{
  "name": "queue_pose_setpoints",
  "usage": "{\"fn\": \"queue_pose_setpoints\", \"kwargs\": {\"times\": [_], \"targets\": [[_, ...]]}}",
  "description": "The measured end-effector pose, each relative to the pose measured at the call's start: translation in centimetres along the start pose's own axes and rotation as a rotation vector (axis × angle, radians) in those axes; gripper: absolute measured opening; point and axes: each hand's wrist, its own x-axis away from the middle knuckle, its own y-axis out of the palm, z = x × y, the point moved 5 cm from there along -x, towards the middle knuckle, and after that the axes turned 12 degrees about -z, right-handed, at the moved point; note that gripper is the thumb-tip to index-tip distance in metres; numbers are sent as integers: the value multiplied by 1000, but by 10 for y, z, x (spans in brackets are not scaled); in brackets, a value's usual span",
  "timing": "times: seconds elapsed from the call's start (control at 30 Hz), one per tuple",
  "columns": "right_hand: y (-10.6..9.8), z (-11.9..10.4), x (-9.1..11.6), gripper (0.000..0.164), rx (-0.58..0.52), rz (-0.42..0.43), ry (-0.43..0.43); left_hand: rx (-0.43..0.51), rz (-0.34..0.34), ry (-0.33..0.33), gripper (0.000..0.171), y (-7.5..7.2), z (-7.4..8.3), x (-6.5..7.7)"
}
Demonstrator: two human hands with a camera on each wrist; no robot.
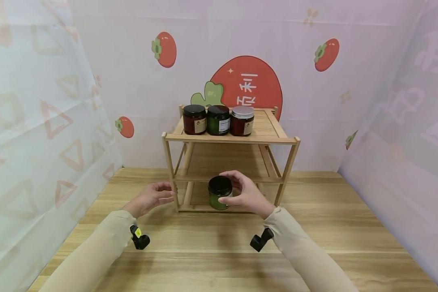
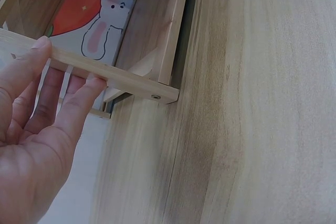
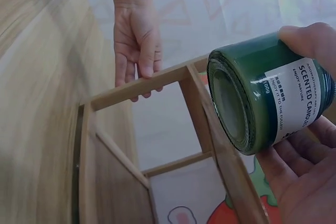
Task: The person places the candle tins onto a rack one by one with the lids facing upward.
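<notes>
My right hand (image 1: pixel 249 194) grips a green glass scented candle jar (image 1: pixel 219 198) with a black lid, thumb on one side and fingers on the other. The jar is in front of the lower part of a wooden three-tier shelf (image 1: pixel 230 140). In the right wrist view the candle jar (image 3: pixel 257 95) is tilted, its base facing left and its white label showing. My left hand (image 1: pixel 154 196) holds the shelf's front left post, and in the left wrist view thumb and fingers lie on either side of that post (image 2: pixel 123 77).
On the top tier, toward the left, stand a brown jar with a black lid (image 1: pixel 195 120), a green jar (image 1: pixel 218 121) and a brown jar with a silver lid (image 1: pixel 242 121). The shelf stands on a wooden table (image 1: pixel 190 259), with printed cloth walls (image 1: pixel 299 101) around it.
</notes>
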Motion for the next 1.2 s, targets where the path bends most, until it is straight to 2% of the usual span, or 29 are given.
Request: {"fn": "queue_pose_setpoints", "kwargs": {"times": [0.2,0.43,0.73,0.97,1.2], "targets": [[-13,-13,4,63,-44,1,-29,-1,2,-3,31,1,0,1],[-36,-38,11,66,-83,34,-80,-3,-7,2,29,0,-1,-1],[-68,-75,19,66,-47,64,-69,-7,-23,0,25,-1,-1,0],[-88,-107,24,59,0,117,-68,-8,-22,-2,26,-1,0,-1],[-115,-136,28,51,-91,180,-143,-20,-15,-5,29,1,1,0]]}}
